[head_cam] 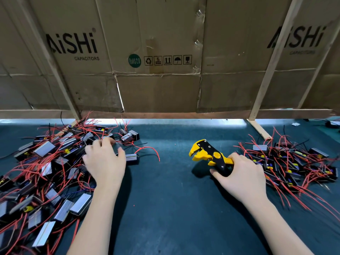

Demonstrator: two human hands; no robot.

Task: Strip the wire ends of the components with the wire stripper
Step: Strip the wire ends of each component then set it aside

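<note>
Right hand point(241, 173) gripping the yellow-black stripper point(209, 156) handles, its head resting on the dark surface point(165, 199), left hand point(104, 161) with fingers loosely spread over a component point(131, 157) beside the left pile point(42, 170), second pile point(294, 162) far right, cardboard point(158, 52) behind

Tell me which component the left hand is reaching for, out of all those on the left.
The lone component lying apart from the left pile, right beside the left hand's thumb, with a red wire arcing from it.

dark mat point(165, 208); left component pile point(46, 172); right component pile point(294, 166); wire stripper point(209, 157)
</note>
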